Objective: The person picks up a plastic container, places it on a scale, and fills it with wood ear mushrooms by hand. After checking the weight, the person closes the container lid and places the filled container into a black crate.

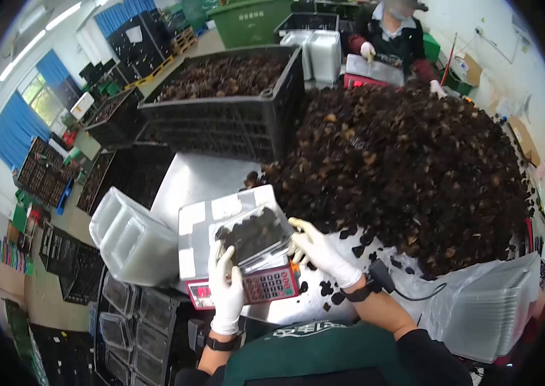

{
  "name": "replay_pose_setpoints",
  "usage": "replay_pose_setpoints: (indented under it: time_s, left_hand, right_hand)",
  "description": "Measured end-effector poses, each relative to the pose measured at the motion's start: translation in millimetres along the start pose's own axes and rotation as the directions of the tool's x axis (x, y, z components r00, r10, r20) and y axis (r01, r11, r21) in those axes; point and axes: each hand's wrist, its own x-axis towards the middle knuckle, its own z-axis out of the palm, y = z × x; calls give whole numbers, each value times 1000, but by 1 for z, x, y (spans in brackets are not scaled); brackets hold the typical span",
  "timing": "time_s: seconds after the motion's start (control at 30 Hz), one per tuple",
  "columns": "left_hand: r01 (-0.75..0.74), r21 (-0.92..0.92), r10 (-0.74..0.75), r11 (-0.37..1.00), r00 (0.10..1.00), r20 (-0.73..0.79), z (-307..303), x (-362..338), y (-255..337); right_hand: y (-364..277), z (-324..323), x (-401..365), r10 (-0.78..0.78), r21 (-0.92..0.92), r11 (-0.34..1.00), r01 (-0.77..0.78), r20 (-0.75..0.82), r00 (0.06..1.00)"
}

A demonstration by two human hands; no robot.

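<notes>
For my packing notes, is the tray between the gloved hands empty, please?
No, the clear plastic tray between the left hand and right hand holds dark fungus pieces.

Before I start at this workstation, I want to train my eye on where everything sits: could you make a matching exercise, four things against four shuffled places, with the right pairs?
Things
1. Clear tray of dark pieces
2. Loose dark heap
3. Large green bin
4. Plastic-wrapped clear containers

Places
A. Beyond the black crate
B. Lower right of the picture
C. Over the scale, between left hand and right hand
D. On the table, just right of the crate

Pairs: 1-C, 2-D, 3-A, 4-B
</notes>
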Motion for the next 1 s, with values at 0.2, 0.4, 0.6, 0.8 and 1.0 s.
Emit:
replay_pose_setpoints:
  time_s: [0.2, 0.4, 0.6, 0.8, 1.0]
  left_hand:
    - [421, -34, -420, 907, 907, 18, -1, -5, -23]
    - [364, -359, -337, 860, 932, 137, -23, -10, -12]
    - [440, -477, -439, 761, 890, 122, -13, -16, -15]
    - [346, -625, -405, 700, 913, 52, 2, -29, -32]
    - [299, -768, -448, 566, 894, 18, -3, -43, -20]
  right_hand:
    - [2, -3, 11, 61, 148, 986, -70, 59, 996]
    - [-24, 1, -1, 42, -140, 990, -30, 82, 996]
    - [-4, 3, 4, 29, -206, 978, -25, 17, 999]
    - [-8, 14, -7, 2, -26, 1000, -2, 14, 1000]
    - [-1, 10, -21, -33, -56, 998, 34, 17, 999]
